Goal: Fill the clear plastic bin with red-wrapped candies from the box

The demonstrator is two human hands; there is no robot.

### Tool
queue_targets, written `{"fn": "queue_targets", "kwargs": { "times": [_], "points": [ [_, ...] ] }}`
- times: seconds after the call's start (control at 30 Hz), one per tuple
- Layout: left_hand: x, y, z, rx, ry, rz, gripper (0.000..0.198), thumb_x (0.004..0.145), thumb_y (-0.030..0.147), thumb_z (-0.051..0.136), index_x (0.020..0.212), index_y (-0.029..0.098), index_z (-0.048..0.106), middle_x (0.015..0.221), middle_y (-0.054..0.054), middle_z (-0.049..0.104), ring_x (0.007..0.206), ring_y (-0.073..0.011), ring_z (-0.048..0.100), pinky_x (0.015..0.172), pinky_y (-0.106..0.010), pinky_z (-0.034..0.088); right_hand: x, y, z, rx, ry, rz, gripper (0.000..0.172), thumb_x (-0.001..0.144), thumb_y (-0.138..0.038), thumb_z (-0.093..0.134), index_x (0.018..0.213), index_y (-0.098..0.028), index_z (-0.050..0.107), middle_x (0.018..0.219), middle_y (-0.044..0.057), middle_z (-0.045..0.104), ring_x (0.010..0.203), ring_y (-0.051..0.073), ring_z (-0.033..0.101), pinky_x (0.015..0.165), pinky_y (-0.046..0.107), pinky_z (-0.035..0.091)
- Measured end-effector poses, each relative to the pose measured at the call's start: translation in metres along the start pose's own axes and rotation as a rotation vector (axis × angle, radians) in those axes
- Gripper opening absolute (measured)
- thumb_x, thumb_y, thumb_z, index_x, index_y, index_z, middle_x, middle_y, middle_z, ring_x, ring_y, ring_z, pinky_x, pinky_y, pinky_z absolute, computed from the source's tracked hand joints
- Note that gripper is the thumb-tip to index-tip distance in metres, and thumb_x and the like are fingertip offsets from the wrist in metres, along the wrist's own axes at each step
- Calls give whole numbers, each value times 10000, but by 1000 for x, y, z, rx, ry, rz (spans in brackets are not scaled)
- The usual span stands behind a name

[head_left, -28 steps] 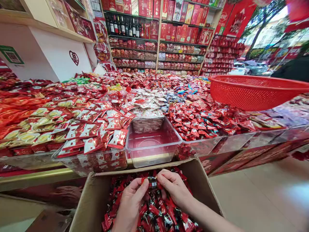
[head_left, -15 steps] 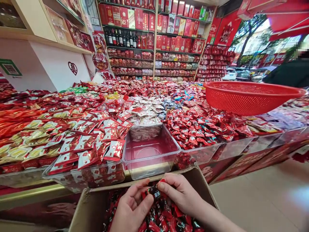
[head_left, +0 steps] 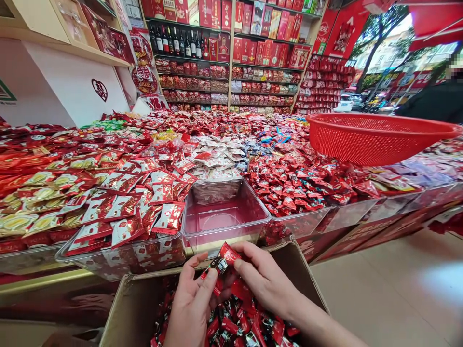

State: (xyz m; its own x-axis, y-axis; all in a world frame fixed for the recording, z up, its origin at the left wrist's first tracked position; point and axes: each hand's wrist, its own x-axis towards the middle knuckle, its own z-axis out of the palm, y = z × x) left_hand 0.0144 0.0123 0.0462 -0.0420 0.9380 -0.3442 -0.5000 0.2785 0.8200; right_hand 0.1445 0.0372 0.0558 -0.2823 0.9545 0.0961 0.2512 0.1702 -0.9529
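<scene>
A red-and-black wrapped candy [head_left: 223,260] is held up between both hands, just above an open cardboard box [head_left: 125,308]. My left hand [head_left: 191,299] pinches its lower left end between thumb and fingers. On the other side, my right hand [head_left: 265,274] grips the upper right end, thumb on the red wrapper. Many loose candies [head_left: 238,320] of the same red and black wrapping fill the box below. Right behind the box stands a clear plastic bin [head_left: 226,231] with nothing in it but a see-through view of its red bottom.
Piles of red-and-white packets [head_left: 126,207] lie left of the bin, small red wrapped sweets [head_left: 289,188] right of it. A red plastic basket [head_left: 376,140] rests on the goods at right. Behind are shelves with bottles [head_left: 177,41]; a person's dark sleeve [head_left: 434,103] shows far right.
Both hands have lifted and turned the candy, so more of its wrapper shows between the fingers. The camera view has shifted slightly.
</scene>
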Motion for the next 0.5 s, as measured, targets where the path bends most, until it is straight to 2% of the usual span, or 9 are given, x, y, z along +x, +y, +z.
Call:
{"fn": "queue_targets", "kwargs": {
  "times": [0.07,0.13,0.23,0.37,0.43,0.5],
  "points": [
    [1,-5,-3,84,-28,49,505,638,304,637,1089,221,427,474,78,535,513,-112,560,536,-208,444,0,2,1,32,-9,-4,232,800,-327,405,884,-156,536,780,18,569,675,95,503,634,207,396],
    [2,-9,-7,181,-65,47,507,648,334,625,1101,182,454,444,66,532,477,-105,536,507,-194,434,2,4,0,62,-8,-22,233,774,-328,451,862,-142,558,770,22,575,685,100,504,641,212,402],
    [-1,-12,-10,252,-89,20,447,626,338,644,1023,162,540,549,16,624,534,-130,567,527,-214,453,3,6,0,155,-30,7,212,734,-322,511,779,-124,572,717,20,579,651,99,509,615,216,412],
    [-10,-8,-10,170,-119,-22,458,592,342,668,1006,176,563,742,-37,686,697,-202,614,606,-269,480,0,-1,-1,381,-125,170,242,690,-357,556,741,-122,535,619,6,565,504,87,514,481,209,412],
    [-13,-3,-12,155,-123,-10,484,604,365,654,1043,198,539,818,-46,686,747,-211,616,661,-288,479,3,-13,-8,353,-110,126,231,692,-345,557,753,-122,550,646,12,573,529,81,517,506,203,417],
    [-12,1,-21,219,-141,30,493,617,388,638,1065,217,520,900,-56,671,784,-212,612,709,-298,471,17,-31,-22,247,-34,6,210,712,-325,538,775,-126,565,670,12,570,560,65,501,537,187,411]
  ]
}}
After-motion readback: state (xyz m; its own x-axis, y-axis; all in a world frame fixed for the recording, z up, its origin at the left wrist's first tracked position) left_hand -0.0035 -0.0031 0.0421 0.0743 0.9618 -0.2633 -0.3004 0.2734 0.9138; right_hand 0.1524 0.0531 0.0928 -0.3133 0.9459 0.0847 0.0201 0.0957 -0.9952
